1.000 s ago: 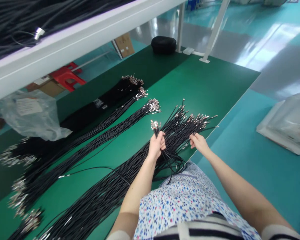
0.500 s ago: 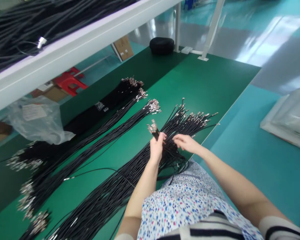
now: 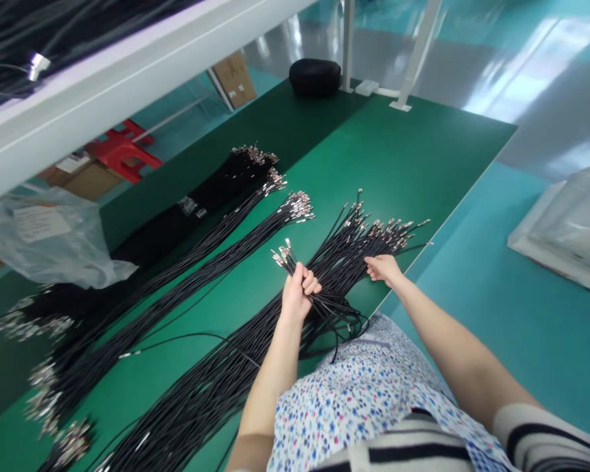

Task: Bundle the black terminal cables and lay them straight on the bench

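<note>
My left hand [image 3: 297,291] is closed around a small bunch of black cables [image 3: 292,262] whose silver connector ends stick up past my fingers. My right hand [image 3: 384,269] rests on the loose pile of black cables [image 3: 358,242] spread near the table's front edge, its fingers curled down among the strands. Whether it grips one I cannot make out. Both piles lie on a green table mat [image 3: 413,164].
Three more long bundles of black cables [image 3: 216,242] lie in rows to the left. A clear plastic bag [image 3: 49,239] sits at the far left, a black round case [image 3: 314,77] at the far end. A white shelf beam [image 3: 128,85] runs overhead. Wrapped packages [image 3: 565,229] lie on the floor at right.
My right hand moved from beside my left hand back out to the right, onto the loose pile. My left hand tilted its bunch of cables leftward.
</note>
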### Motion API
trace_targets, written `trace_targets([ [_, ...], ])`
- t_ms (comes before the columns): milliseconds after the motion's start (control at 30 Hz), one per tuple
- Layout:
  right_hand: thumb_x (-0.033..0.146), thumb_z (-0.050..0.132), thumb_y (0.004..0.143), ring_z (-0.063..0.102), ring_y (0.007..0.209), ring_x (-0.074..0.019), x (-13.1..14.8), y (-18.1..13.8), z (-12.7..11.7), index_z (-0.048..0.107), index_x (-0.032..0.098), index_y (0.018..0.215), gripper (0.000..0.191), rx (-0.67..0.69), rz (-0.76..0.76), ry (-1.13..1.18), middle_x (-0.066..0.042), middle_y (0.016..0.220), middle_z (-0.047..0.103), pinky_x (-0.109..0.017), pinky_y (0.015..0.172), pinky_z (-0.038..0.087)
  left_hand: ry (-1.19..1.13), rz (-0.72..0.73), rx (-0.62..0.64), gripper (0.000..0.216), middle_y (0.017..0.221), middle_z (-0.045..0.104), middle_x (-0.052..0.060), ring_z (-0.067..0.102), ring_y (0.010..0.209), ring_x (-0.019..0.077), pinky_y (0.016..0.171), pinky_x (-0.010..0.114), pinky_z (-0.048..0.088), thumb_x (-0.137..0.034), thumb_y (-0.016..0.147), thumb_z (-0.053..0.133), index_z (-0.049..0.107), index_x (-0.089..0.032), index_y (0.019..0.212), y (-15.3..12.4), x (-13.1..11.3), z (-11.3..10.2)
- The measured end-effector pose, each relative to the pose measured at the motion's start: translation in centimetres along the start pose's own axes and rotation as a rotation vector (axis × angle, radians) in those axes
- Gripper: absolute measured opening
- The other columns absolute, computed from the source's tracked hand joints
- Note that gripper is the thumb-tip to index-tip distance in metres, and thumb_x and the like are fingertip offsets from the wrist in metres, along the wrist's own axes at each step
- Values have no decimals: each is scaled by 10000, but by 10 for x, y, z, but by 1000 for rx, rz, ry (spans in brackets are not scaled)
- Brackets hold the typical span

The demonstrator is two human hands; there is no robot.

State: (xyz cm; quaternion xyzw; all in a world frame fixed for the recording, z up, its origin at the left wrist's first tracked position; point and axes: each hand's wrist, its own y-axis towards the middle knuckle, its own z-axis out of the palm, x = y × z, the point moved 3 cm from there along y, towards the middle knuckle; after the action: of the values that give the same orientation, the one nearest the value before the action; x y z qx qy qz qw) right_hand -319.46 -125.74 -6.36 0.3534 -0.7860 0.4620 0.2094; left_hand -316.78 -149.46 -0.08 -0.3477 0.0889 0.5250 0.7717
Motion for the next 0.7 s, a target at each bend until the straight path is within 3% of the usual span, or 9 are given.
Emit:
trace_targets([
  [167,269,446,779,426,380,-61,13,-37,-12,453,172,641,169,-13,-195,28,31,492,520,-177,420,366,31,35,-3,384,438,232,-92,198,346,16,394,175,227,-457,731,605,385,-160,627,-2,0,7],
  [300,305,449,796,462,485,-90,53,-76,-11,502,174,645,207,286,-690,-379,21,532,526,-201,511,348,147,86,33,309,449,246,-102,190,336,11,365,169,197,-436,731,608,512,-157,822,-6,3,30],
  [400,286,405,832,507,557,-117,73,-106,1,544,173,711,216,347,-918,-662,-13,628,576,-222,567,353,301,127,77,404,450,296,-103,235,337,15,361,173,222,-371,658,685,545,-152,967,-12,9,49],
  [533,234,391,843,554,609,-134,81,-132,20,567,157,795,197,334,-964,-770,-53,724,619,-234,603,371,459,174,54,313,413,333,-82,280,337,30,361,189,234,-353,642,688,599,-103,807,-22,14,54],
  [633,300,445,837,547,574,-116,75,-127,20,565,160,776,194,443,-886,-604,-28,660,609,-214,571,386,516,243,-22,280,390,347,-65,326,355,42,409,196,291,-388,719,608,581,-111,694,-28,9,43],
  [700,359,467,829,536,518,-99,63,-107,12,570,163,776,228,544,-719,-401,-4,606,598,-195,522,397,541,302,-52,261,484,462,-30,432,438,58,482,196,353,-379,726,607,575,-122,698,-29,1,34],
])
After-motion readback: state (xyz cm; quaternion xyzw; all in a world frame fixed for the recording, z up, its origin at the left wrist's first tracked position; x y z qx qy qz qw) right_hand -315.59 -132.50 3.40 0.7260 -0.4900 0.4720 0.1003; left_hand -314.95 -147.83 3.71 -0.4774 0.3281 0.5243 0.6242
